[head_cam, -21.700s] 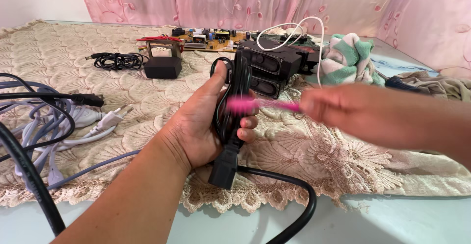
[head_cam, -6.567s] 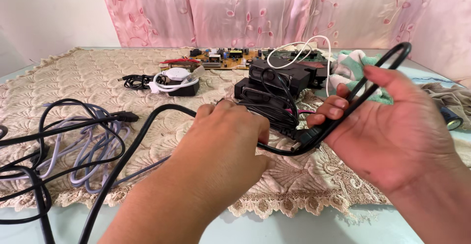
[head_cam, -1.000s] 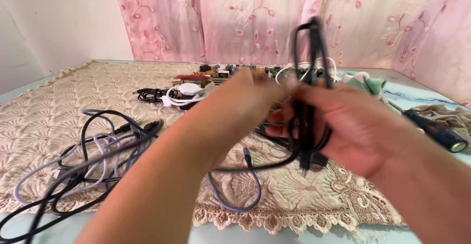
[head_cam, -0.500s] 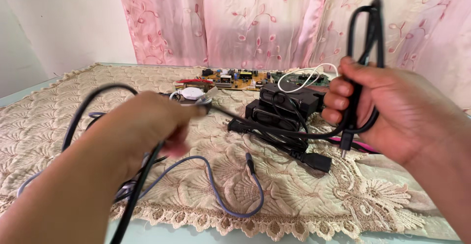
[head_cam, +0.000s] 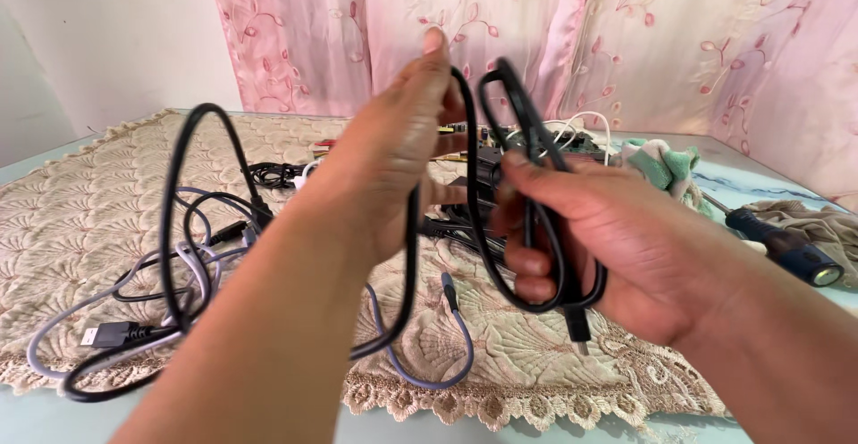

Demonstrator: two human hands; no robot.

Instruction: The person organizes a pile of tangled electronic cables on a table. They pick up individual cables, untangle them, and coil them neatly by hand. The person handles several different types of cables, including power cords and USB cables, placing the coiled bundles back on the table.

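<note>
Right hand [head_cam: 617,256] grips coiled black cable [head_cam: 536,185]; left hand [head_cam: 393,158] apparently pinches its strand.

Single head view — looks down and forward over lace cloth [head_cam: 80,221] toward pink curtain [head_cam: 500,24]; hands close.

There are two hands: one left hand [head_cam: 393,158] and one right hand [head_cam: 617,247]. There is one thick black cable [head_cam: 174,230], one grey cable [head_cam: 420,368], one lace cloth [head_cam: 80,221], one dark torch [head_cam: 786,247] and one green cloth [head_cam: 666,163].
</note>
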